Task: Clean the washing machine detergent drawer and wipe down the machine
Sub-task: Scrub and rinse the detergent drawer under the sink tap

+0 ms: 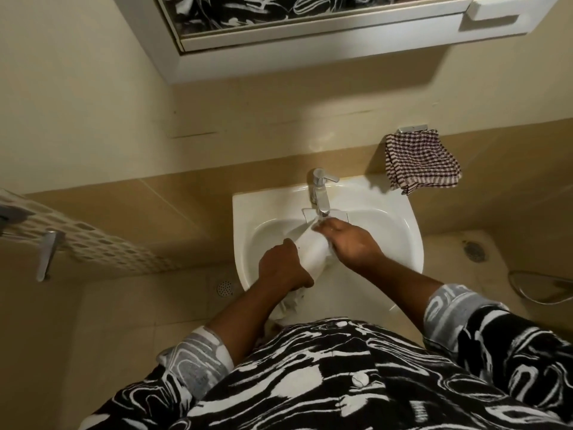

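I stand over a white wash basin point(400, 218) with both hands in the bowl. Between them is a white object point(313, 249), cloth or plastic, I cannot tell which; its far end lies under the chrome tap point(321, 193). My left hand point(283, 268) grips its near end with curled fingers. My right hand point(350, 242) closes its fingers over the far end, just below the spout. More white cloth point(290, 305) hangs from below my left hand over the basin's front edge. No washing machine or its drawer is in view.
A checked towel point(420, 164) hangs on a wall holder right of the tap. A mirrored cabinet point(310, 32) juts out above. A perforated white shelf point(93, 243) with a metal handle stands at the left. Floor drains point(224, 288) and a hose point(539, 287) lie below.
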